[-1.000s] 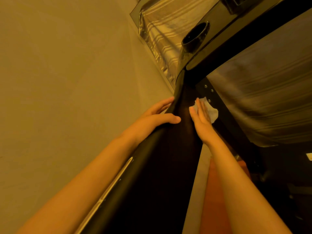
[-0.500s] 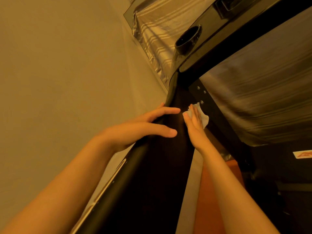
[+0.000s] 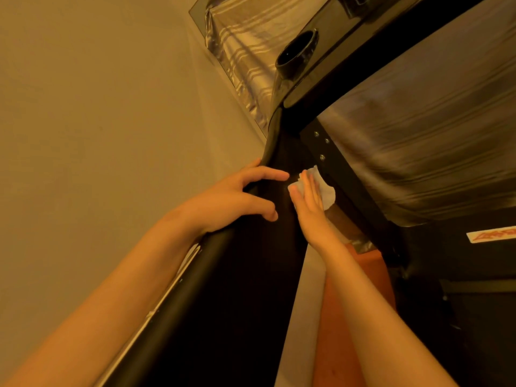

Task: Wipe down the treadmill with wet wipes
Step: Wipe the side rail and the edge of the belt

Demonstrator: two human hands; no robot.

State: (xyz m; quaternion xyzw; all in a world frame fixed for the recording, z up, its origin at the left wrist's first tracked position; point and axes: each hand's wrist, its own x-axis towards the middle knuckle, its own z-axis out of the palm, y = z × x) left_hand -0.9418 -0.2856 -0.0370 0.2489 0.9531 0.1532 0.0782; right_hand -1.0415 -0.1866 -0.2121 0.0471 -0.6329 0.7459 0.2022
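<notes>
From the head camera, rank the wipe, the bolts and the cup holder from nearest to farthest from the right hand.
1. Wipe: pressed under the right hand against the frame.
2. Bolts: just above the fingertips.
3. Cup holder: high up on the console.

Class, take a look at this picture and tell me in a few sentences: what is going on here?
A person is cleaning a treadmill. The right hand presses a white wet wipe flat against the inner face of the black upright post, just below a row of bolts. The left hand holds the post's outer edge, fingers curved over it. The cup holder on the console above is untouched.
</notes>
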